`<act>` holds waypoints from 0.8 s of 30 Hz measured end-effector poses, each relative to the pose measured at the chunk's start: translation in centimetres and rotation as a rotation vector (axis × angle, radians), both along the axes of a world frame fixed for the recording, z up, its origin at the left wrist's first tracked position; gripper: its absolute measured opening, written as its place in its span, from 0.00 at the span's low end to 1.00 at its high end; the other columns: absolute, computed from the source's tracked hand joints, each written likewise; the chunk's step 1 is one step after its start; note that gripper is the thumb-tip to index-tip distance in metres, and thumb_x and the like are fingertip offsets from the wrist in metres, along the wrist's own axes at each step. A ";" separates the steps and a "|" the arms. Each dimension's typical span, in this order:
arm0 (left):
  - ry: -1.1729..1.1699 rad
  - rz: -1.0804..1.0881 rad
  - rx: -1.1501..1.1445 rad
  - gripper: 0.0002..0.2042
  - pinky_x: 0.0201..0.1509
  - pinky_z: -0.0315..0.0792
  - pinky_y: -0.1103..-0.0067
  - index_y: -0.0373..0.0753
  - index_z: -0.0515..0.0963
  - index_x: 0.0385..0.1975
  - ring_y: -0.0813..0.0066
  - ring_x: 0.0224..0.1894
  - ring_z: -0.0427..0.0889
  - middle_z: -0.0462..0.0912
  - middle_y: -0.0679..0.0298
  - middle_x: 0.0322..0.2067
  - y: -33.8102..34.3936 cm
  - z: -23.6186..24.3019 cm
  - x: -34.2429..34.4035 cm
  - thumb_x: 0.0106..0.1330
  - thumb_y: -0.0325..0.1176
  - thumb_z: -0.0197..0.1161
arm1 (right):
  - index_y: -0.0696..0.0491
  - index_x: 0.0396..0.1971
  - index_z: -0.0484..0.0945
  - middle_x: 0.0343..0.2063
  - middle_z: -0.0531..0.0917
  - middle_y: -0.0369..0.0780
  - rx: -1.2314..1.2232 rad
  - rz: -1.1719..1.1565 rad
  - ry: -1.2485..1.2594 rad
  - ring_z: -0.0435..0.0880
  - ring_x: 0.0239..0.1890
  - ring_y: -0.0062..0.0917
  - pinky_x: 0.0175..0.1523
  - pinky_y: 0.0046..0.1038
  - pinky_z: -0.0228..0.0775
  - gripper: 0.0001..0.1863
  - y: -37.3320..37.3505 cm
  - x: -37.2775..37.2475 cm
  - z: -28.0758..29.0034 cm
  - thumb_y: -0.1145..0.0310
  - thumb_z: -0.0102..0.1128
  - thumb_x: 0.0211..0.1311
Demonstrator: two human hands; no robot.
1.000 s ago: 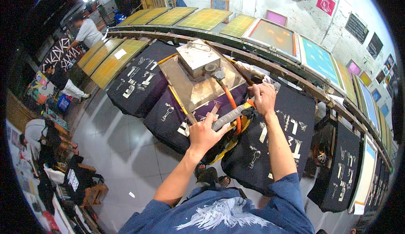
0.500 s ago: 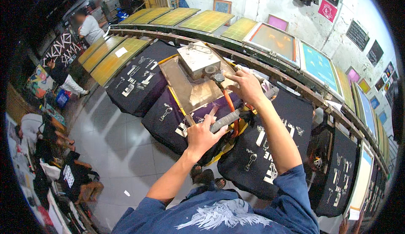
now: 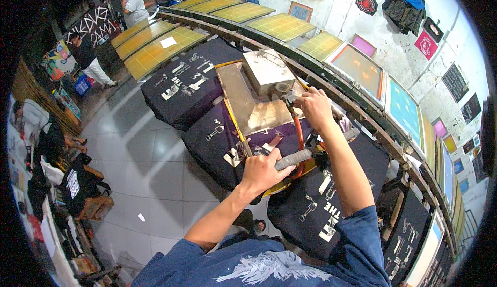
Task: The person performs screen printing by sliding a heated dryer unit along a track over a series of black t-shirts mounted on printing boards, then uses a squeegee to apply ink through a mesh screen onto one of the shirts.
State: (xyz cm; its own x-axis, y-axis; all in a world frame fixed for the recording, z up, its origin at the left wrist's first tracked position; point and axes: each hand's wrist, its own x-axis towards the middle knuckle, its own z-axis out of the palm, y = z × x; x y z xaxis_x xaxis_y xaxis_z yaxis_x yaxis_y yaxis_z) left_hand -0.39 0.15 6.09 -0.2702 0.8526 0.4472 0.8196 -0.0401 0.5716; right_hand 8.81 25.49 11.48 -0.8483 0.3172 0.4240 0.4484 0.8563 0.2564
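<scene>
A flat metal heater panel (image 3: 233, 87) with a yellow-edged frame lies over a black printed shirt. On top of it sits a silver metal box (image 3: 265, 74) with a round burner mouth beside a metal fitting. An orange hose (image 3: 298, 131) runs down from that fitting. My left hand (image 3: 261, 172) is closed round the left end of a grey-wrapped handle bar (image 3: 300, 157) at the panel's near side. At the top of the hose, my right hand (image 3: 314, 106) is closed with its fingertips on the metal fitting; they partly hide it.
Black printed shirts (image 3: 181, 77) lie on boards left and right of the heater. Yellow screen frames (image 3: 282, 26) line a rail behind, with a blue screen (image 3: 404, 103) at the right. A person (image 3: 135, 8) stands far left, another person (image 3: 89, 59) nearer. Grey tiles (image 3: 160, 183) cover the floor.
My right hand's spread fingers have closed in on the fitting. The left hand has closed more around the handle bar. The whole view has shifted, with the scene sliding right at the top.
</scene>
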 end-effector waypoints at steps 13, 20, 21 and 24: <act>0.033 0.028 -0.019 0.21 0.27 0.81 0.62 0.44 0.77 0.31 0.55 0.23 0.87 0.84 0.59 0.18 -0.1 0.5 0.1 0.59 0.55 0.74 | 0.48 0.39 0.90 0.37 0.89 0.40 -0.265 0.013 0.241 0.85 0.45 0.39 0.51 0.40 0.76 0.12 0.4 4.2 1.5 0.56 0.69 0.64; 0.041 0.048 -0.028 0.24 0.27 0.79 0.62 0.44 0.80 0.35 0.58 0.23 0.87 0.85 0.65 0.20 0.0 -0.1 0.3 0.56 0.58 0.76 | 0.51 0.41 0.91 0.31 0.89 0.50 -0.650 -0.566 0.488 0.89 0.36 0.48 0.44 0.44 0.80 0.27 2.2 10.5 -2.2 0.40 0.60 0.69; 0.047 0.044 -0.017 0.23 0.27 0.80 0.63 0.44 0.80 0.35 0.58 0.23 0.88 0.86 0.66 0.22 -0.2 0.1 0.3 0.56 0.58 0.76 | 0.51 0.41 0.91 0.31 0.89 0.50 -0.620 -0.540 0.549 0.89 0.36 0.48 0.45 0.44 0.80 0.27 2.0 10.3 -2.6 0.40 0.60 0.68; 0.051 0.046 0.025 0.23 0.27 0.80 0.63 0.43 0.79 0.34 0.58 0.23 0.87 0.86 0.66 0.23 0.2 -0.2 0.3 0.57 0.57 0.76 | 0.51 0.41 0.91 0.32 0.89 0.50 -0.584 -0.580 0.569 0.90 0.37 0.48 0.46 0.44 0.80 0.26 2.0 10.4 -2.8 0.42 0.60 0.69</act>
State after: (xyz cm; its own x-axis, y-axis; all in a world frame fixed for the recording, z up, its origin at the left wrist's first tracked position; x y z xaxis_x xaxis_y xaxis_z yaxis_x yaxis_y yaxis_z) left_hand -0.13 0.32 5.93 -0.2852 0.8281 0.4827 0.8489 -0.0156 0.5283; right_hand 19.23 27.54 8.64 -0.2153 0.9061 0.3641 0.7622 0.3890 -0.5174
